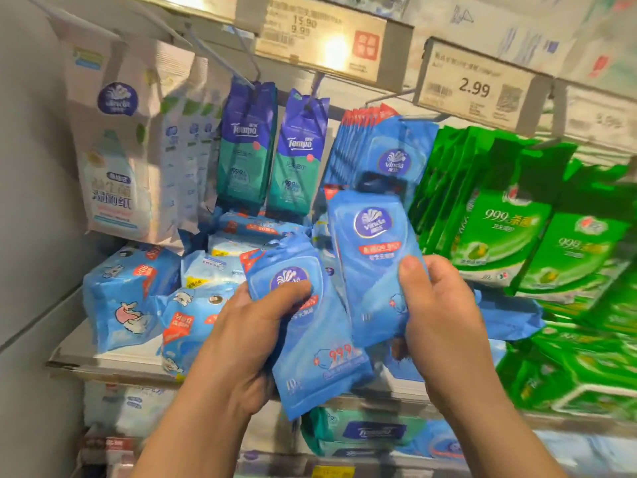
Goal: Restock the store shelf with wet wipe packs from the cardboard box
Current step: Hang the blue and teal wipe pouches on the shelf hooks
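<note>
The store shelf (103,357) filled the view, a white board at mid height with a hook rail above it carrying price tags, one tag (474,86) reading 2.99. Large white hanging packs (113,160) sat far left, two purple-and-teal Tempo packs (269,150) hung beside them, a row of blue Vinda packs (382,150) hung on a hook at centre, and green packs (517,236) crowded the right side. Bulky light-blue wipe bundles (127,298) lay on the shelf board at left. Task items were flat blue wet wipe packs with a purple Vinda logo, a red band and red 99.9 print. The left pack (310,326) was tilted, held near the camera in front of the shelf; the left hand (241,343) gripped it, thumb curled across its front over the logo, fingers behind. The right pack (375,263) stood more upright, its top just below the hanging blue row; the right hand (444,315) pinched its lower right edge, thumb pressed on the front, fingers wrapped behind. The two packs overlapped at the middle. More blue packs (510,319) showed behind the right hand, blurred. The cardboard box was out of view.
</note>
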Demonstrator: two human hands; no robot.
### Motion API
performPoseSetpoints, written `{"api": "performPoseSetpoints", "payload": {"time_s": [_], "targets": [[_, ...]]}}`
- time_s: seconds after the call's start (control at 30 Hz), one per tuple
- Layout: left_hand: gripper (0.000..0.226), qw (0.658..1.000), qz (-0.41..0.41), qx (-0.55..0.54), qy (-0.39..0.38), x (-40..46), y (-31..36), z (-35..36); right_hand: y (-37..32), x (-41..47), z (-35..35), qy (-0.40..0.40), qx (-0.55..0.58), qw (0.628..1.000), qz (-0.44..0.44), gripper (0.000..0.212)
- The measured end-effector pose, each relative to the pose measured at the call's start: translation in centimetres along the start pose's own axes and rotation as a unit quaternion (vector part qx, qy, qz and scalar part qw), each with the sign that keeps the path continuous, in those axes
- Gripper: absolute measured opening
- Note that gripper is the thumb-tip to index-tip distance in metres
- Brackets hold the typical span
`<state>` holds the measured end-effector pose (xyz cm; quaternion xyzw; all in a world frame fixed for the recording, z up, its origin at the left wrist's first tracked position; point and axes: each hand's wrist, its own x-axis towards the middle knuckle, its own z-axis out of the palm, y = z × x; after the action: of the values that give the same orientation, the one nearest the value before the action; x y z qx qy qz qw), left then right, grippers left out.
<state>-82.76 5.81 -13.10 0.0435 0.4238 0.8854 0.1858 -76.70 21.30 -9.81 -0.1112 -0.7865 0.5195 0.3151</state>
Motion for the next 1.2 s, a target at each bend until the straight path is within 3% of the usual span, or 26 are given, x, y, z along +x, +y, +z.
{"api": "performPoseSetpoints", "payload": {"time_s": [0.1, 0.23, 0.4, 0.6, 0.73, 0.83, 0.9, 0.97, 1.03, 1.1, 1.2], "targets": [[0.011, 0.999, -0.007, 0.028, 0.04, 0.3, 0.0, 0.9, -0.5, 0.1, -1.1, 0.104, 0.008, 0.988, -0.11, 0.026], [0.013, 0.998, -0.025, 0.036, 0.041, 0.6, 0.1, 1.9, -2.0, 1.3, -1.5, 0.145, 0.035, 0.974, -0.173, 0.013], [0.012, 0.999, -0.048, 0.023, 0.009, 0.6, -0.3, 1.4, -0.8, 2.7, -1.0, 0.148, 0.018, 0.979, -0.139, 0.027], [0.008, 0.999, -0.005, 0.043, 0.032, 0.6, 0.3, 0.2, 0.1, 3.7, 1.4, 0.153, 0.058, 0.983, -0.085, 0.036], [0.011, 0.998, 0.022, 0.05, 0.036, 0.4, 0.5, 0.0, 0.0, 6.7, 3.7, 0.157, 0.027, 0.987, -0.014, 0.052], [0.014, 0.997, 0.044, 0.05, 0.026, 0.0, 0.8, 0.2, 0.1, 7.1, 4.5, 0.095, 0.149, 0.982, 0.072, 0.04], [0.017, 0.996, 0.059, 0.061, 0.016, -0.2, 0.8, 0.1, 0.4, 5.3, 3.8, -0.024, 0.187, 0.969, 0.159, 0.046], [0.03, 0.995, 0.075, 0.073, 0.008, -0.2, 0.8, -0.2, 1.4, 3.3, 3.0, -0.172, 0.092, 0.963, 0.186, 0.056], [0.041, 0.991, 0.095, 0.094, 0.023, 0.0, 0.6, -0.3, 1.8, 1.1, 2.4, -0.299, -0.015, 0.944, 0.14, 0.064], [0.046, 0.983, 0.125, 0.126, 0.041, 0.2, 0.2, -0.1, 2.4, 0.1, 1.9, -0.315, -0.006, 0.943, 0.104, 0.058], [0.048, 0.975, 0.158, 0.142, 0.059, 0.6, -0.2, 0.4, 1.4, 0.0, 0.5, -0.27, -0.007, 0.96, 0.081, 0.027]]}}
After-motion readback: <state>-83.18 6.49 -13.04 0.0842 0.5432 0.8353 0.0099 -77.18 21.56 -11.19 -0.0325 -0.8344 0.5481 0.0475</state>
